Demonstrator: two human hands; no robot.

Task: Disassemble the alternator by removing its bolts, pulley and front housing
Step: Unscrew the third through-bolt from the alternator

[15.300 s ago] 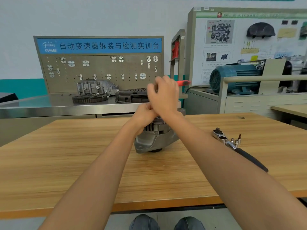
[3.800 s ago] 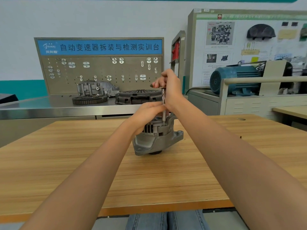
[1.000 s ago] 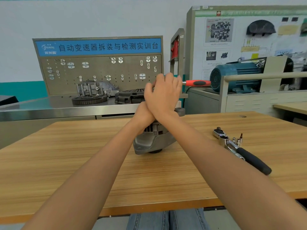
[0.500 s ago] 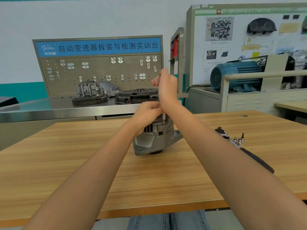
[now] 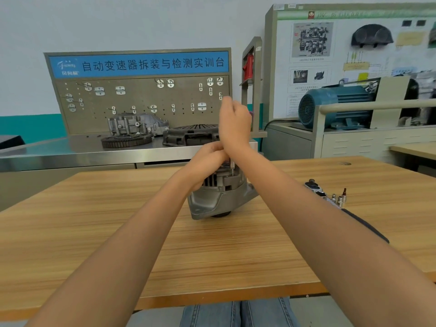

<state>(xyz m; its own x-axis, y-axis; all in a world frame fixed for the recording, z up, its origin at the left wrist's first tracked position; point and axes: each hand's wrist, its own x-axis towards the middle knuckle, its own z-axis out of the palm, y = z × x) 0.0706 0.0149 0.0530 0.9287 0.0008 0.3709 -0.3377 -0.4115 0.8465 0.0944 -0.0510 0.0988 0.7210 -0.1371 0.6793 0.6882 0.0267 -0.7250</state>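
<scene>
The alternator [image 5: 219, 194] stands on the wooden table [image 5: 94, 232] beneath both hands, left hand [image 5: 207, 159] gripping its top, right hand [image 5: 234, 123] fisted around a screwdriver [image 5: 232, 166], before a board [image 5: 139, 63] reading "自动变速器拆装与检测实训台".

Ratchet wrench [image 5: 317, 191], black handle, lies near right edge of wooden table [image 5: 94, 232]; small sockets [image 5: 338, 199] stand just beside it. Behind far edge: steel bench [image 5: 59, 152] carrying gear ring [image 5: 126, 140], gearbox casting [image 5: 136, 125], clutch cover [image 5: 191, 135]; pegboard [image 5: 141, 100]. Blue motor [image 5: 330, 106] beyond far right corner.
</scene>
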